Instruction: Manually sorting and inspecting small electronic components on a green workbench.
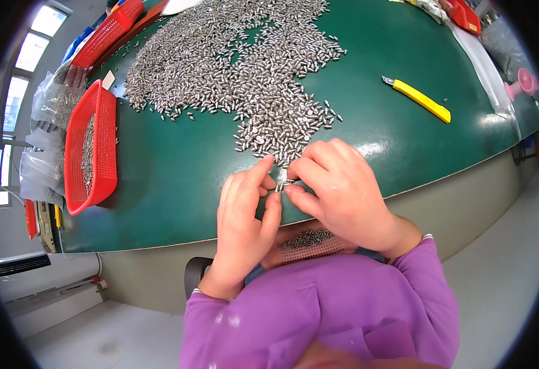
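A few small silvery metal pins (285,178) are pinched between both hands (245,212) (337,184), some already lie in the perforated red tray (306,241), and a large heap (245,61) is left on the green bench (177,178).

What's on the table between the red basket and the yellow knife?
In the head view, the heap of small metal pieces covers the green table between red basket and yellow knife.

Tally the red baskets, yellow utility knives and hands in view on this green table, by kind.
Red baskets: 3 (left edge, top left, top right)
Yellow utility knife: 1
Hands: 2 (left hand, right hand)
Total: 6
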Available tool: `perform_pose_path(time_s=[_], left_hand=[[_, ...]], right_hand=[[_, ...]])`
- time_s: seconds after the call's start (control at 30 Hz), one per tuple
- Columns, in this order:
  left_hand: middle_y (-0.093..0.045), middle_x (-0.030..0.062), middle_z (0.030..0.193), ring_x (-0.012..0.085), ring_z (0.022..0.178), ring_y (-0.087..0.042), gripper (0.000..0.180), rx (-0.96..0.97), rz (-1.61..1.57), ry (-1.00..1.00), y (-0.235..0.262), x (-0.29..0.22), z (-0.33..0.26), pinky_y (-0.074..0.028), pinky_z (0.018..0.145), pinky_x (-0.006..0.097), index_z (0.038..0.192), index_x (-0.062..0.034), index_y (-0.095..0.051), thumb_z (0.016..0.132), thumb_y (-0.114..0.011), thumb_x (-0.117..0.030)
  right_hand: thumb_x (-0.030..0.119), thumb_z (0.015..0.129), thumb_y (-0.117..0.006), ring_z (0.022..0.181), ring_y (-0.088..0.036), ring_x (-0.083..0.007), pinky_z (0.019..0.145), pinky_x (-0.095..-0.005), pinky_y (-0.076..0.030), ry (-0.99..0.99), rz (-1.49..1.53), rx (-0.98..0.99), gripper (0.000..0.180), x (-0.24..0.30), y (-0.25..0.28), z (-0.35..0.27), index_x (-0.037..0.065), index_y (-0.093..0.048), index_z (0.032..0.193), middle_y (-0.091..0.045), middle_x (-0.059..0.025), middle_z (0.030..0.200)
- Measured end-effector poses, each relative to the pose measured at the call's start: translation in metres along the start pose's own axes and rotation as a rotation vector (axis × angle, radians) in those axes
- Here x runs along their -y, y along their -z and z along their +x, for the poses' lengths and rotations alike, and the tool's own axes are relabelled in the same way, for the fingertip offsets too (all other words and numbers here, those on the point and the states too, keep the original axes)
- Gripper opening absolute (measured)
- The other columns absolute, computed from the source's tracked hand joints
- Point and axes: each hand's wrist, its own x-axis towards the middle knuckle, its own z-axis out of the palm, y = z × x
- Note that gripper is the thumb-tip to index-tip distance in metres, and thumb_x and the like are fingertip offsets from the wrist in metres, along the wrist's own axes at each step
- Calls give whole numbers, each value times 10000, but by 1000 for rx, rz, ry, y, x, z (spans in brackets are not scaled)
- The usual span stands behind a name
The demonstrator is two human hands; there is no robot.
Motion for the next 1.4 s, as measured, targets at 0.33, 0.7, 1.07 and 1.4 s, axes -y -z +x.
perform_pose_path(time_s=[0.33, 0.7, 1.07, 1.4], left_hand=[[-582, 46, 922, 160, 841, -550, 604, -2, -1, -23, 1, 1, 1, -470, 742, 283, 1342, -37, -570, 768, -687, 111], [-626, 44, 991, 111, 866, -570, 737, -35, -131, 42, 0, 3, -5, -475, 795, 256, 1471, -11, -426, 790, -658, 146], [-643, 84, 1050, 114, 873, -591, 748, -53, -171, 50, -1, 4, -2, -497, 803, 246, 1510, -2, -357, 824, -611, 156], [-680, 74, 997, 93, 833, -594, 743, -49, -211, 100, -1, 0, 0, -496, 778, 231, 1509, -12, -363, 837, -646, 133]], right_hand=[[155, 775, -752, 795, -541, -258, 695, -388, -453, -29, 21, 12, 173, -3, 1, -6, 99, -615, 864, -538, -52, 836], [86, 774, -735, 764, -561, -255, 679, -384, -463, -41, 118, 10, 113, -5, 4, -5, 96, -658, 856, -569, -44, 820], [101, 777, -732, 756, -560, -256, 670, -385, -462, -45, 105, -1, 97, -5, 3, -3, 102, -656, 836, -567, -41, 807], [141, 794, -738, 758, -572, -256, 669, -393, -464, -91, 132, -14, 85, -3, 2, -2, 95, -696, 852, -589, -39, 794]])
